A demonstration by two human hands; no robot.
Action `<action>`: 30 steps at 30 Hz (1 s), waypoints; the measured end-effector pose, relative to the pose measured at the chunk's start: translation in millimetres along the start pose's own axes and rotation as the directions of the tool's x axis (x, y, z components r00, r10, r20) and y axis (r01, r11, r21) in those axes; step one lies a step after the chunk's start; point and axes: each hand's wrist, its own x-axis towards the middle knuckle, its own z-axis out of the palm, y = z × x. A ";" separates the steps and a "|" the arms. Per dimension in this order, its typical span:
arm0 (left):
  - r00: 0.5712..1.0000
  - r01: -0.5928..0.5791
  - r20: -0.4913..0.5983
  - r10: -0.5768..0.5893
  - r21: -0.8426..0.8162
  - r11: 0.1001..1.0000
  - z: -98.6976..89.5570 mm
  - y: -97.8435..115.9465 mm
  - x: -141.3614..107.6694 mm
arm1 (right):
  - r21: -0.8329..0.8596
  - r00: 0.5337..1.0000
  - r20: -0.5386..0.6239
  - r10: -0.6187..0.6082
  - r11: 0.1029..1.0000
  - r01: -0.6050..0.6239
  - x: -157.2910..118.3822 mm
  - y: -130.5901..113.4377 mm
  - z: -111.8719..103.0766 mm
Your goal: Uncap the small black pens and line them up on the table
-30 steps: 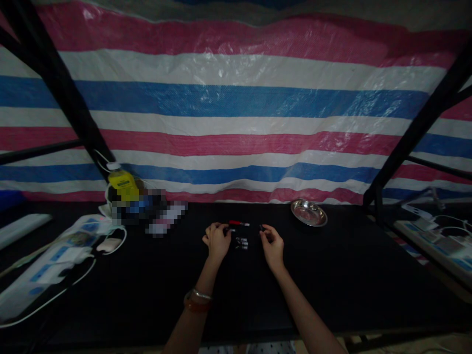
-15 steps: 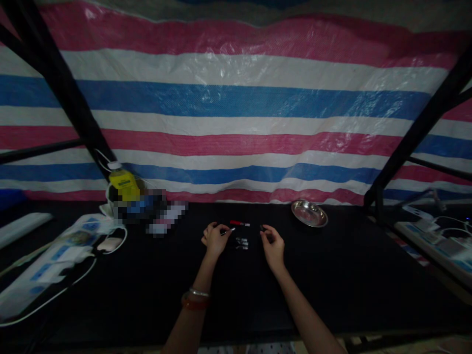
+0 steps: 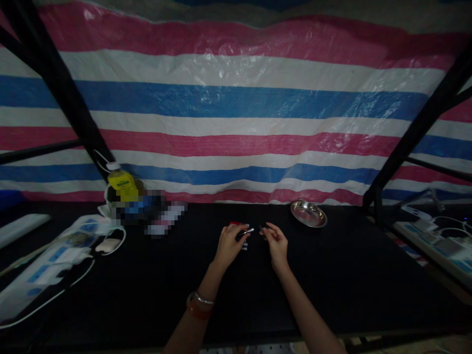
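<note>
My left hand [image 3: 229,244] is closed in a pinch on a slim tube with a shiny silver end [image 3: 250,231], which points right. My right hand [image 3: 277,245] pinches a small dark piece [image 3: 261,228], too small to name, a short gap to the right of the tube's tip. Behind my left fingers a red tube [image 3: 236,223] lies on the black table [image 3: 258,300], mostly covered. Beneath the same hand, small silver-and-clear pieces [image 3: 245,247] lie on the tabletop, partly hidden.
A round steel dish [image 3: 309,214] stands at the back right. Power strips with cables [image 3: 47,265] lie on the left, near a yellow bottle [image 3: 123,184]. Another power strip [image 3: 435,246] is at the far right. A striped sheet [image 3: 236,103] hangs behind, between black frame bars.
My left hand has moved right with the tube, now over the loose pieces and in front of the red tube. The right hand has shifted slightly right, and the gap between the hands has narrowed.
</note>
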 end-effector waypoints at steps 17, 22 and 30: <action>0.999 -0.032 0.029 0.032 0.001 0.999 5.0 2.2 -1.9 | 0.035 0.992 0.095 -0.082 0.996 0.079 -6.6 -3.9 6.9; 0.998 -0.056 0.020 0.056 0.004 0.998 5.4 3.4 -2.3 | 0.045 0.994 0.029 -0.103 0.994 0.102 -6.4 -7.0 6.2; 0.995 -0.099 0.005 0.099 -0.025 0.995 3.6 5.9 -3.1 | -0.140 0.977 0.139 -0.165 0.973 0.184 -16.7 -11.3 7.8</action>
